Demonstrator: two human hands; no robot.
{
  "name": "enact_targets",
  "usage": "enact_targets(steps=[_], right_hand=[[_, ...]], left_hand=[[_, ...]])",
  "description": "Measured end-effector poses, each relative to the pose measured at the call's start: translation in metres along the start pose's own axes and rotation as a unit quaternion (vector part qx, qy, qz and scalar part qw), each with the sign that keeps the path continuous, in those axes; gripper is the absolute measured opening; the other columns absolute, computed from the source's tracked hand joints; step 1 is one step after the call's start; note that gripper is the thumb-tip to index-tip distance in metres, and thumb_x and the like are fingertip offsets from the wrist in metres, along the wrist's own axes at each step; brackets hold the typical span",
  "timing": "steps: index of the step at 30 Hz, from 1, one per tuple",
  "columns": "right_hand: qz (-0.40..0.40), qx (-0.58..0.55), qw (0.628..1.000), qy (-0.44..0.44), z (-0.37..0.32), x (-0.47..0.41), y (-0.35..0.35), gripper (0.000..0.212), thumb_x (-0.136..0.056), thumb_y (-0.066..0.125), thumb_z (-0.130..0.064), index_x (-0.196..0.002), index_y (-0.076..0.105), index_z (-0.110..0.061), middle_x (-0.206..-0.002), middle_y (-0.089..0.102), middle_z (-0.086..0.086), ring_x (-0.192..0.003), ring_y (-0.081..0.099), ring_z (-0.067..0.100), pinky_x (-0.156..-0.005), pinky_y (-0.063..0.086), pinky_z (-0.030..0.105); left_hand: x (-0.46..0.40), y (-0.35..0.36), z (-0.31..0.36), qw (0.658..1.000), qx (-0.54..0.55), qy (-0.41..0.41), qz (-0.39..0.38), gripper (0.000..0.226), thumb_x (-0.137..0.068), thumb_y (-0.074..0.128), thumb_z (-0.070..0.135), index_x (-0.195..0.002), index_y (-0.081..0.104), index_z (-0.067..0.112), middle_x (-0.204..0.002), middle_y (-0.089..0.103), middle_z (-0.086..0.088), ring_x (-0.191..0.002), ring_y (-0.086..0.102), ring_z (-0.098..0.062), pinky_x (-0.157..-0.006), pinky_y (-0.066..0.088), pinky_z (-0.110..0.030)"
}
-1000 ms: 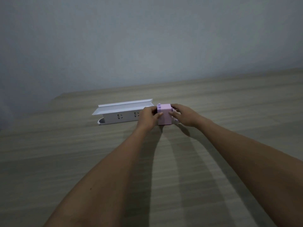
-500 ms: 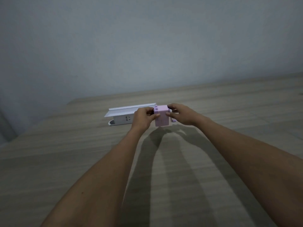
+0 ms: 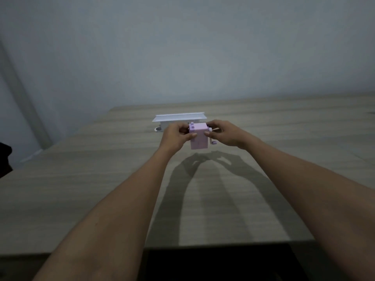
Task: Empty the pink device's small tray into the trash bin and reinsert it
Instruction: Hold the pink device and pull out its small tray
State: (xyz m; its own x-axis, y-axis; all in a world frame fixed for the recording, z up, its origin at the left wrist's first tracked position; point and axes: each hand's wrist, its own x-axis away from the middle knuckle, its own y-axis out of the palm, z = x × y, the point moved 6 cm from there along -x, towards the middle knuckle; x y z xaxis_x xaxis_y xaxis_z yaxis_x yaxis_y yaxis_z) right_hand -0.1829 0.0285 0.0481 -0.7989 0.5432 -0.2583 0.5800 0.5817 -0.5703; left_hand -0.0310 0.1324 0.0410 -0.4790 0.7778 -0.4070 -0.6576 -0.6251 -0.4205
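Note:
A small pink box-shaped device (image 3: pixel 199 138) with a crank handle on its right side is held in the air above the wooden table (image 3: pixel 101 189). My left hand (image 3: pixel 175 134) grips its left side, thumb on the front face. My right hand (image 3: pixel 225 133) grips its right side near the crank. Its shadow falls on the table below. The tray sits closed in the body; I cannot make out its outline. No trash bin is in view.
A white power strip (image 3: pixel 178 120) with a raised lid lies on the table just behind my hands. The table's near edge runs across the bottom, with dark space below. A grey wall stands behind, and a dark object (image 3: pixel 5 159) shows at the far left.
Both hands have lifted the pink device off the table and brought it toward me. The view has pulled back, showing the table's near edge.

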Motion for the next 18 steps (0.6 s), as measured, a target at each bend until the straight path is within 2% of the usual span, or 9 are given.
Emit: enact_targets(steps=[3,6,8,11,13,16,18], right_hand=[[-0.009,0.009,1.0,-0.006,-0.005,0.018,0.008,0.038,-0.098,0.061,-0.012,-0.135,0.057,-0.006,-0.127,0.06,0.005,-0.109,0.063,0.021,-0.067,0.054,0.012],[-0.014,0.018,1.0,-0.013,-0.004,0.03,0.016,0.038,-0.096,0.063,-0.011,-0.134,0.058,-0.005,-0.126,0.062,0.004,-0.111,0.064,0.022,-0.081,0.053,0.015],[-0.016,0.023,1.0,-0.013,0.0,0.035,0.021,0.038,-0.096,0.064,-0.011,-0.133,0.058,-0.004,-0.129,0.063,0.007,-0.113,0.064,0.022,-0.081,0.053,0.012],[-0.024,0.044,0.999,-0.001,0.008,0.04,0.03,0.042,-0.095,0.066,-0.014,-0.134,0.057,-0.003,-0.134,0.062,0.012,-0.117,0.064,0.026,-0.089,0.049,0.021],[-0.023,0.048,0.999,0.008,0.014,0.042,0.034,0.043,-0.094,0.067,-0.014,-0.134,0.057,-0.003,-0.133,0.062,0.013,-0.118,0.064,0.027,-0.092,0.049,0.026],[-0.017,0.036,0.999,0.013,0.019,0.041,0.036,0.043,-0.093,0.068,-0.017,-0.133,0.057,-0.005,-0.129,0.064,0.01,-0.118,0.064,0.027,-0.097,0.053,0.035],[-0.019,0.025,0.999,0.019,0.02,0.041,0.036,0.043,-0.092,0.069,-0.019,-0.132,0.058,-0.007,-0.123,0.064,0.005,-0.116,0.065,0.024,-0.095,0.054,0.034]], left_hand=[[0.02,-0.002,0.0,1.0,0.0,-0.007,-0.009,0.038,-0.079,0.08,0.006,-0.115,0.071,-0.003,-0.109,0.075,-0.017,-0.097,0.072,-0.022,-0.089,0.058,-0.032],[0.037,-0.002,-0.009,1.0,0.001,-0.019,-0.017,0.041,-0.077,0.083,0.008,-0.115,0.072,-0.002,-0.107,0.076,-0.016,-0.098,0.073,-0.024,-0.09,0.059,-0.037],[0.045,-0.002,-0.014,0.999,0.004,-0.027,-0.023,0.041,-0.076,0.083,0.008,-0.114,0.072,-0.002,-0.106,0.076,-0.016,-0.098,0.074,-0.025,-0.09,0.06,-0.039],[0.052,0.0,-0.02,0.999,0.0,-0.034,-0.032,0.043,-0.076,0.083,0.007,-0.116,0.071,-0.003,-0.108,0.076,-0.016,-0.098,0.073,-0.025,-0.088,0.06,-0.035],[0.055,0.001,-0.027,0.998,0.006,-0.04,-0.038,0.044,-0.076,0.084,0.008,-0.116,0.07,-0.002,-0.108,0.076,-0.017,-0.099,0.073,-0.026,-0.089,0.06,-0.037],[0.056,0.001,-0.034,0.998,0.011,-0.04,-0.036,0.047,-0.075,0.085,0.011,-0.118,0.07,-0.001,-0.108,0.076,-0.015,-0.1,0.073,-0.024,-0.092,0.059,-0.041],[0.057,0.001,-0.035,0.998,0.018,-0.04,-0.038,0.048,-0.076,0.084,0.012,-0.12,0.069,-0.001,-0.11,0.075,-0.015,-0.101,0.073,-0.025,-0.093,0.059,-0.041]])
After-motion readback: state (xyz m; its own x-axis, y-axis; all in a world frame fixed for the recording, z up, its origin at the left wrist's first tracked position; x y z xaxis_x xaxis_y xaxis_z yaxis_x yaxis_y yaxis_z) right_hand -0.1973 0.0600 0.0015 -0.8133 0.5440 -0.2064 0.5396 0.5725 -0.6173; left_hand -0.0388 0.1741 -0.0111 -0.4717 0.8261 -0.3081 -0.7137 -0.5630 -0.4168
